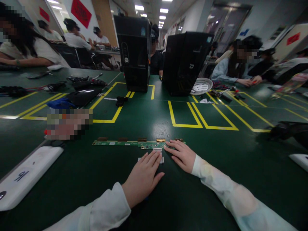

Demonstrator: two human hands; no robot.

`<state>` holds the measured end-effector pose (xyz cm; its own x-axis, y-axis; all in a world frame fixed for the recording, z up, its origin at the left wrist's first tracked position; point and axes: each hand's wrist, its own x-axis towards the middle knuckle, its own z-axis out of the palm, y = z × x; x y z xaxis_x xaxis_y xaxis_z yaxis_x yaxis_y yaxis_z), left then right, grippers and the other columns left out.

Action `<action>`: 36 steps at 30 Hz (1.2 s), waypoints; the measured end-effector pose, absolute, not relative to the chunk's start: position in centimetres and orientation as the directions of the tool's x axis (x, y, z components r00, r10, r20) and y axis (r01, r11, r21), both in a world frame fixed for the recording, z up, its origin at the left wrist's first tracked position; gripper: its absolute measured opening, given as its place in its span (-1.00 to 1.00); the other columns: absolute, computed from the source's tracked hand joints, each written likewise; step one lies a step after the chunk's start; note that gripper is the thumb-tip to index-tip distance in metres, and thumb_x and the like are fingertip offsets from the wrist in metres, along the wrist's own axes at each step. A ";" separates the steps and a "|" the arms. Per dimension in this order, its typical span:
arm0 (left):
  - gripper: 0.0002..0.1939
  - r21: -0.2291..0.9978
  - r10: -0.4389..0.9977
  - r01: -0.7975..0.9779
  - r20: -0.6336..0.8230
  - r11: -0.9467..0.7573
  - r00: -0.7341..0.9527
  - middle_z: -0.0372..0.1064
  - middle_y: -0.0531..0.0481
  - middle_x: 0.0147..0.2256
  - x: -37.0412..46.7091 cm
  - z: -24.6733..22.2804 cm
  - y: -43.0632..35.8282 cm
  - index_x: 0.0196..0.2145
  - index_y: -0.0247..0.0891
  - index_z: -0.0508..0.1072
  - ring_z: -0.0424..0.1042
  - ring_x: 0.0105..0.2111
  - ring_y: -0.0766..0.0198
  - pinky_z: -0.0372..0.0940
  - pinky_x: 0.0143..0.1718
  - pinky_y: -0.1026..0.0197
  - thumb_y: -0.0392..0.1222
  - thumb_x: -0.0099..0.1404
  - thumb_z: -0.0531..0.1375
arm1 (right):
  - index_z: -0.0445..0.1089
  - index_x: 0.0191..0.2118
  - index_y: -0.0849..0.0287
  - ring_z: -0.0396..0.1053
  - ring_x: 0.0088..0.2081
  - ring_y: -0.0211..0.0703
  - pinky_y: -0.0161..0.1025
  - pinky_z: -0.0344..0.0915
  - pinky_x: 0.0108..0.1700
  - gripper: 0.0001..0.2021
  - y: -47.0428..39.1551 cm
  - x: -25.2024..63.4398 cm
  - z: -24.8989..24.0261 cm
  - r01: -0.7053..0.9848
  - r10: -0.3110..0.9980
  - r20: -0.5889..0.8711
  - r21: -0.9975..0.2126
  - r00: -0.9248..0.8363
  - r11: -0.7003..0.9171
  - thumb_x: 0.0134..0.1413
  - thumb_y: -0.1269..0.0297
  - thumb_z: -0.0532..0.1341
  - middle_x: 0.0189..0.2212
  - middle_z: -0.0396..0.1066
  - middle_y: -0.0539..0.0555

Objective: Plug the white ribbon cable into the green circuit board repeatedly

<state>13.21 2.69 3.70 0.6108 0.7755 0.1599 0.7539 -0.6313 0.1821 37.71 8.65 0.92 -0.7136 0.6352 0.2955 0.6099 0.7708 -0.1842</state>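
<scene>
A long, narrow green circuit board (117,143) lies flat on the dark green table, with several brown-gold tabs along its far edge. My right hand (181,154) rests on the board's right part, fingers spread and stretched toward the left. Just below the board's connector, my left hand (145,173) lies with its fingers stretched forward over a pale flat piece (162,160), perhaps a ribbon cable. Most of that piece is hidden under the fingers. The right end of the board is partly covered by my right hand.
Two black computer towers (136,57) (184,64) stand at the back. A white device (29,176) lies at the left, near a blurred object. Yellow tape (187,125) marks the table. A white basket (202,86) and cables (84,81) lie farther off. Co-workers sit around.
</scene>
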 end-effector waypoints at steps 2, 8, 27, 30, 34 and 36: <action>-0.44 0.167 0.782 0.764 0.149 -0.623 0.605 0.22 -0.24 0.22 13.5 3.9 2.6 0.22 -0.35 0.21 0.21 0.22 0.03 0.20 0.18 -0.07 0.03 0.40 0.00 | 0.24 0.23 0.14 0.06 0.28 0.03 0.14 0.11 0.24 -0.56 8.7 37.7 0.9 0.610 0.635 0.298 -0.184 -0.713 0.771 0.25 0.34 0.02 0.22 0.21 0.22; -0.45 0.179 0.803 0.783 0.171 -0.595 0.571 0.26 -0.24 0.19 14.0 4.0 2.5 0.19 -0.37 0.25 0.25 0.19 0.01 0.20 0.17 -0.07 0.03 0.38 0.03 | 0.25 0.21 0.16 0.07 0.28 0.02 0.13 0.11 0.24 -0.57 8.7 37.6 0.9 0.607 0.628 0.308 -0.172 -0.715 0.776 0.25 0.33 0.02 0.21 0.22 0.23; -0.48 0.142 0.903 0.896 0.169 -0.420 0.396 0.21 -0.15 0.23 7.1 5.3 1.8 0.20 -0.29 0.29 0.17 0.24 0.02 0.20 0.19 -0.13 0.00 0.42 -0.07 | 0.27 0.20 0.18 0.10 0.25 0.06 0.14 0.13 0.22 -0.57 9.0 37.4 0.3 0.631 0.629 0.328 -0.115 -0.704 0.767 0.24 0.32 0.02 0.20 0.23 0.22; -0.48 0.101 0.928 0.933 0.185 -0.345 0.323 0.23 -0.17 0.22 3.1 3.7 0.4 0.17 -0.28 0.34 0.20 0.22 -0.01 0.20 0.18 -0.15 0.00 0.39 -0.07 | 0.28 0.19 0.19 0.11 0.24 0.08 0.13 0.13 0.22 -0.58 9.0 37.4 0.3 0.629 0.626 0.336 -0.114 -0.704 0.769 0.24 0.31 0.02 0.19 0.24 0.22; -0.43 0.073 0.960 0.977 0.216 -0.200 0.180 0.26 -0.21 0.20 -2.3 1.2 -1.1 0.19 -0.27 0.31 0.27 0.17 -0.07 0.25 0.13 -0.16 0.07 0.36 -0.07 | 0.26 0.21 0.18 0.10 0.25 0.06 0.13 0.12 0.23 -0.57 9.0 37.4 0.2 0.626 0.625 0.329 -0.118 -0.708 0.771 0.26 0.31 0.02 0.20 0.23 0.22; -0.39 0.050 0.958 0.987 0.255 -0.151 0.133 0.26 -0.27 0.19 -4.2 0.1 -1.5 0.19 -0.33 0.30 0.26 0.17 -0.11 0.22 0.13 -0.18 0.10 0.35 -0.09 | 0.25 0.21 0.17 0.08 0.26 0.06 0.14 0.12 0.23 -0.57 9.0 37.5 0.1 0.626 0.624 0.331 -0.115 -0.708 0.771 0.25 0.31 0.01 0.20 0.22 0.21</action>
<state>-4.21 -1.51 0.11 0.1331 0.9576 0.2555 0.9873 -0.1506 0.0503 37.45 9.00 0.09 -0.7079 0.6237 0.3313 0.6257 0.7715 -0.1154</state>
